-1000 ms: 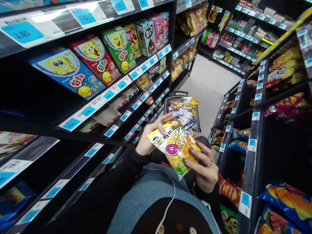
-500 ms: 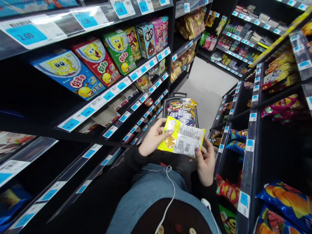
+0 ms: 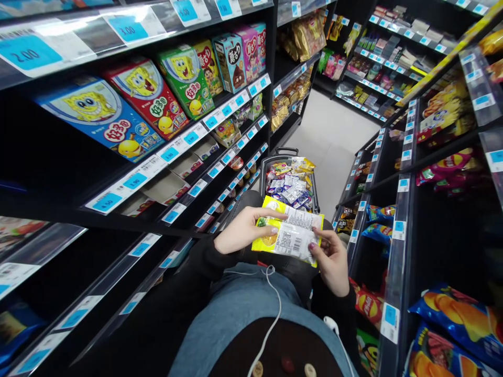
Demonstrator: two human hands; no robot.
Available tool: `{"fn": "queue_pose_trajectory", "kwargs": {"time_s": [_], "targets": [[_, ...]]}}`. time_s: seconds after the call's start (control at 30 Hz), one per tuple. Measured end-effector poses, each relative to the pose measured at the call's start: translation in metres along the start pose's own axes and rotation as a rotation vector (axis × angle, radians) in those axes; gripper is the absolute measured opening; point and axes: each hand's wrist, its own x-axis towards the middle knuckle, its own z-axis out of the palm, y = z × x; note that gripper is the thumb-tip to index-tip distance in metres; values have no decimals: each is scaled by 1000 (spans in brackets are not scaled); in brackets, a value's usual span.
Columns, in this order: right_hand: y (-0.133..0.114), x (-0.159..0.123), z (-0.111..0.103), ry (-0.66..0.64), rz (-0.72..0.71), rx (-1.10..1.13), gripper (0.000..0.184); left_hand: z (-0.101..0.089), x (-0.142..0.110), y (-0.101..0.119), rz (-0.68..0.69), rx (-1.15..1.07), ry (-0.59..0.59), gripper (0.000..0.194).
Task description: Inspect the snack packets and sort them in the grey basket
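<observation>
A flat yellow and white snack packet with printed text and a barcode lies between my hands, above my lap. My left hand grips its left end, with the index finger and thumb stretched across the front. At the right end, my right hand pinches the packet between thumb and fingers. Pineapple artwork shows on the yellow part. Just beyond the packet stands a dark shopping basket full of small wrapped snacks.
Shelves with price tags line both sides. Boxed snacks stand on the left shelf, and bags of chips lie on the right. A pale floor runs ahead to more shelves. A white earphone cable hangs over my front.
The packet has dropped a little toward my lap. My left index finger now reaches across its front, and a right finger has come onto its face. The view has shifted slightly.
</observation>
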Motion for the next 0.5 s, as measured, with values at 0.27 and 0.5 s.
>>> {"fn": "queue_pose_trajectory", "kwargs": {"time_s": [0.27, 0.5], "targets": [[-4, 2, -5, -167, -40, -244, 20, 8, -2, -5, -34, 127, 30, 20], [-4, 2, -11, -202, -200, -352, 12, 13, 5, -14, 2, 6, 112, 5]]}}
